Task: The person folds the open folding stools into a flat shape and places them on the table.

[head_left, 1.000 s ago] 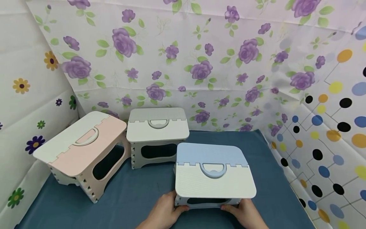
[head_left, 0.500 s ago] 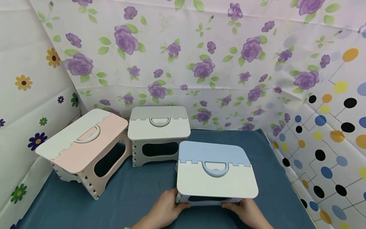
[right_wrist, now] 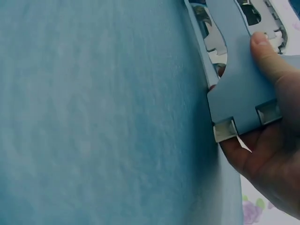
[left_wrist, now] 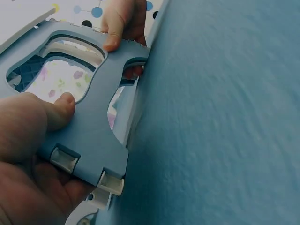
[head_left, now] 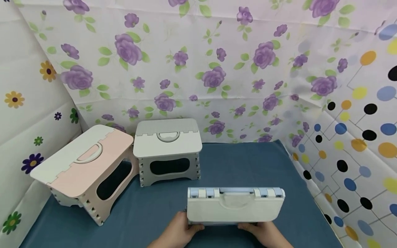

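A blue and white folding stool (head_left: 234,208) is at the front of the table in the head view, its top folded at the hinge line. My left hand (head_left: 178,230) grips its left end and my right hand (head_left: 266,234) its right end. In the left wrist view the left thumb lies on the blue leg panel (left_wrist: 101,108), the left hand's (left_wrist: 33,154) fingers curled beneath. The right wrist view shows the right hand (right_wrist: 276,112) pinching the other end of the panel (right_wrist: 239,84), thumb on top, fingers underneath.
A pink and white stool (head_left: 93,155) stands open at the left, beside a grey and white stool (head_left: 167,144). Both are on the blue cloth (head_left: 242,162). Flowered fabric (head_left: 217,44) hangs behind; dotted fabric (head_left: 356,155) is at the right.
The blue and white stool's flat top has folded up at the middle, hiding its blue half in the head view. Both hands keep their hold at its ends. The head view has shifted slightly.
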`<control>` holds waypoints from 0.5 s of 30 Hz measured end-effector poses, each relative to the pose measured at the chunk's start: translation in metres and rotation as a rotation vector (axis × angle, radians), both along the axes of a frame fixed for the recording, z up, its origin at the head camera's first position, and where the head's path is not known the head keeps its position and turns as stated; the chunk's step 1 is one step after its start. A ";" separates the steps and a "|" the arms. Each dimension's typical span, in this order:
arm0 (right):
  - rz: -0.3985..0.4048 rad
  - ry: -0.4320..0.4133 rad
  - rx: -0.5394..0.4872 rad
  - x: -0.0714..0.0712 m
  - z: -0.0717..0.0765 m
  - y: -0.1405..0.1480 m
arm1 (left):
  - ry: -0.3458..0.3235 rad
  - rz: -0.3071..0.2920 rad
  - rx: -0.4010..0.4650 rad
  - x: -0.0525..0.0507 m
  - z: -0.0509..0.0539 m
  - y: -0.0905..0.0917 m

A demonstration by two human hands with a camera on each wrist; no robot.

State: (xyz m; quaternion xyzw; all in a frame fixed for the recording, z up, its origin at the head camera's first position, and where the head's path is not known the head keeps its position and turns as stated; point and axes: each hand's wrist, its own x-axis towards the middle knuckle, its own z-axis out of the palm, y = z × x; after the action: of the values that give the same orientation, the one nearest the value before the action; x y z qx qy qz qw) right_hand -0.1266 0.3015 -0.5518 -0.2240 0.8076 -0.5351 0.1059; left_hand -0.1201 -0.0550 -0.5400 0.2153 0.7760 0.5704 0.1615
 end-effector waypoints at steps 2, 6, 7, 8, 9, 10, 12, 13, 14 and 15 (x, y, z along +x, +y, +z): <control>-0.023 0.018 0.019 0.000 0.001 0.000 | -0.028 0.017 0.007 0.001 0.001 0.000; -0.058 0.043 0.052 -0.002 0.001 0.000 | -0.025 0.036 -0.031 0.000 0.004 0.001; -0.055 0.044 0.054 -0.002 0.001 0.000 | -0.032 0.035 -0.035 0.000 0.004 0.001; -0.051 0.045 0.053 -0.002 0.001 -0.001 | -0.038 0.034 -0.041 0.000 0.004 0.001; -0.048 0.045 0.048 -0.002 0.001 -0.001 | -0.042 0.035 -0.042 0.000 0.004 0.001; -0.045 0.047 0.042 -0.002 0.000 -0.001 | -0.046 0.036 -0.039 0.000 0.003 0.001; -0.042 0.053 0.036 -0.001 0.001 -0.002 | -0.043 0.039 -0.034 0.001 0.003 0.001; -0.041 0.050 0.035 -0.001 0.001 -0.003 | -0.040 0.042 -0.033 0.002 0.002 0.001; -0.041 0.039 0.031 0.000 0.001 -0.003 | -0.034 0.046 -0.034 0.002 0.002 0.001; -0.041 0.025 0.029 0.000 0.001 -0.003 | -0.028 0.050 -0.035 0.002 0.001 0.001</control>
State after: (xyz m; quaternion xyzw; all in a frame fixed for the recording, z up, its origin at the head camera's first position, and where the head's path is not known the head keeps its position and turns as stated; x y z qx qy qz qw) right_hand -0.1266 0.2982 -0.5503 -0.2126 0.8209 -0.5226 0.0879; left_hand -0.1178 -0.0536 -0.5388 0.1849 0.7888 0.5634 0.1617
